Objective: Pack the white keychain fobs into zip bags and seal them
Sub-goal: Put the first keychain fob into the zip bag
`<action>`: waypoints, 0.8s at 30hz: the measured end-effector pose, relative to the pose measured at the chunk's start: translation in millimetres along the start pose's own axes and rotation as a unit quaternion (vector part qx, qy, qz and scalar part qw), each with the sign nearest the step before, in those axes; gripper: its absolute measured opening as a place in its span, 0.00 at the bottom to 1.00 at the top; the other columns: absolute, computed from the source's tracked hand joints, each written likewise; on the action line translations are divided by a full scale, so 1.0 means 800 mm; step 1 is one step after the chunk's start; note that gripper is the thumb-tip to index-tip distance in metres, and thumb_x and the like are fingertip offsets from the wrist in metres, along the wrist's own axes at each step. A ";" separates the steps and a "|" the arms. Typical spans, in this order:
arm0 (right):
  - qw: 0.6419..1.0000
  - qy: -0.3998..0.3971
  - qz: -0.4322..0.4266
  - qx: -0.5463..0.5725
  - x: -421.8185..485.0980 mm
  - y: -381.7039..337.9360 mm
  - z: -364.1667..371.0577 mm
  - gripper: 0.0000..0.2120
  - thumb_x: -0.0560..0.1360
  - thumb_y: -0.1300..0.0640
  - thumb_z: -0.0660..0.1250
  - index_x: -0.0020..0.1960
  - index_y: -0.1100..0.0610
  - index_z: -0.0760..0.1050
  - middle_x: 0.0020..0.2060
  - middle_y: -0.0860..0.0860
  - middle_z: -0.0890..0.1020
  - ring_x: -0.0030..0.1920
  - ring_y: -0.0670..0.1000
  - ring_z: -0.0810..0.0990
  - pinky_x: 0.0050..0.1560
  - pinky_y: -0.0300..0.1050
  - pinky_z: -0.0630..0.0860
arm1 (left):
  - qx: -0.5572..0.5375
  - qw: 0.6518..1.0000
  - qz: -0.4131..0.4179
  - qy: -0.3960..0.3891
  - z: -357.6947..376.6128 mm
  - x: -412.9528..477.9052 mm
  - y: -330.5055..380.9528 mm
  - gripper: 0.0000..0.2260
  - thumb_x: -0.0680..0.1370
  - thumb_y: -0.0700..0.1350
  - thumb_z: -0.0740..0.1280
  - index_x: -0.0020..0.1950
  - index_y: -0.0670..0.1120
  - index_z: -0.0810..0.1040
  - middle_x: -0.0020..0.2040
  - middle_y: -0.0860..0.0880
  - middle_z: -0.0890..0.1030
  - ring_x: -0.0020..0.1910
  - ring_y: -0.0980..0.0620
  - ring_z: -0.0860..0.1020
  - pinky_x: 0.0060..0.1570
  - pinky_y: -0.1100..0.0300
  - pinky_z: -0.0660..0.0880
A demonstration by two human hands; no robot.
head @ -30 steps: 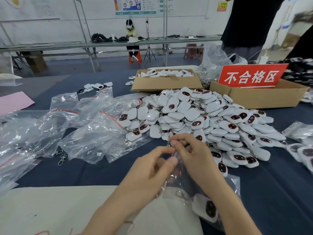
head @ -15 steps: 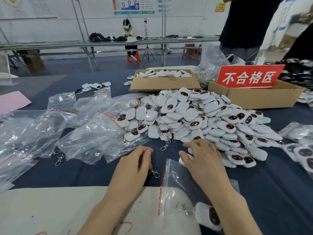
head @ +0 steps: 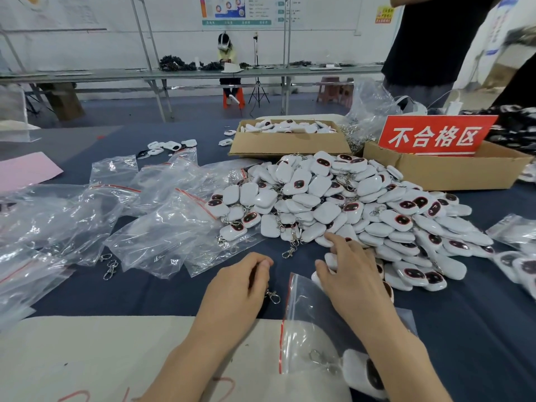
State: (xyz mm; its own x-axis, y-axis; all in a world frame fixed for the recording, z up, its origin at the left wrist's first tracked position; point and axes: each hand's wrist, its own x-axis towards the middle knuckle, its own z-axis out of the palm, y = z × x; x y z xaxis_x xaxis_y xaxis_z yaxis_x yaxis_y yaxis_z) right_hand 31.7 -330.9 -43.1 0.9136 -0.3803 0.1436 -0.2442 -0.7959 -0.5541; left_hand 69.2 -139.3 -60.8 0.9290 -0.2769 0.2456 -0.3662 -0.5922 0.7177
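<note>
So your right hand (head: 352, 275) spread over the fob pile (head: 333, 204), probably to grab one; left hand (head: 236, 285) curled apart, grip unclear.

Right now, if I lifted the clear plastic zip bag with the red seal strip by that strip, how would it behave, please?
The clear plastic zip bag looks thin and creased, so probably floppy. The white keychain fob lies opposite the strip, so that end would likely hang down. Its glossy film may slip.
</note>
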 end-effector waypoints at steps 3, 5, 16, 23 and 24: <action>1.000 0.019 -0.003 -0.001 0.000 -0.002 0.002 0.26 0.82 0.54 0.60 0.78 0.50 0.59 0.67 0.52 0.71 0.67 0.54 0.67 0.64 0.45 0.62 | 0.002 1.000 0.003 -0.002 0.001 0.001 -0.001 0.09 0.84 0.53 0.59 0.54 0.59 0.79 0.37 0.59 0.80 0.38 0.56 0.79 0.45 0.53 0.77; 0.999 0.040 -0.005 -0.036 0.000 -0.002 0.001 0.25 0.83 0.53 0.58 0.78 0.50 0.58 0.66 0.53 0.73 0.66 0.54 0.68 0.64 0.46 0.63 | 0.003 1.000 0.005 -0.001 0.002 0.000 -0.003 0.08 0.84 0.53 0.59 0.54 0.60 0.79 0.37 0.59 0.80 0.38 0.56 0.79 0.44 0.53 0.77; 0.954 0.066 -0.022 0.293 0.001 -0.009 -0.012 0.12 0.83 0.53 0.59 0.65 0.45 0.75 0.40 0.44 0.84 0.39 0.41 0.82 0.38 0.31 0.74 | -0.100 0.991 0.031 0.088 0.000 -0.005 0.002 0.09 0.83 0.59 0.60 0.57 0.63 0.79 0.48 0.64 0.81 0.46 0.59 0.79 0.44 0.68 0.72; 0.862 -0.100 -0.082 0.490 -0.011 -0.044 0.014 0.11 0.81 0.62 0.64 0.57 0.50 0.81 0.49 0.48 0.86 0.50 0.49 0.85 0.45 0.39 0.82 | -0.297 0.951 0.027 0.077 0.002 -0.004 0.027 0.08 0.79 0.52 0.66 0.56 0.59 0.83 0.46 0.54 0.85 0.44 0.58 0.81 0.44 0.69 0.75; 0.857 -0.107 -0.081 0.497 -0.011 -0.044 0.017 0.11 0.80 0.62 0.65 0.57 0.49 0.81 0.50 0.48 0.86 0.52 0.49 0.85 0.47 0.39 0.82 | -0.306 0.949 0.021 0.077 0.002 -0.004 0.026 0.08 0.79 0.51 0.67 0.56 0.58 0.83 0.45 0.53 0.85 0.44 0.57 0.82 0.44 0.68 0.76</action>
State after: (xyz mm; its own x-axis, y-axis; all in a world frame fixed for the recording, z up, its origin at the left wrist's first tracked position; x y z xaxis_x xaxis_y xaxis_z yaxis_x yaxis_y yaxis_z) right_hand 36.8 -293.2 -35.7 0.9740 -0.1224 0.1907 0.1928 0.0051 -0.9812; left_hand 58.3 -151.8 -47.6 0.9282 -0.1484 0.3413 -0.3479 -0.0203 0.9373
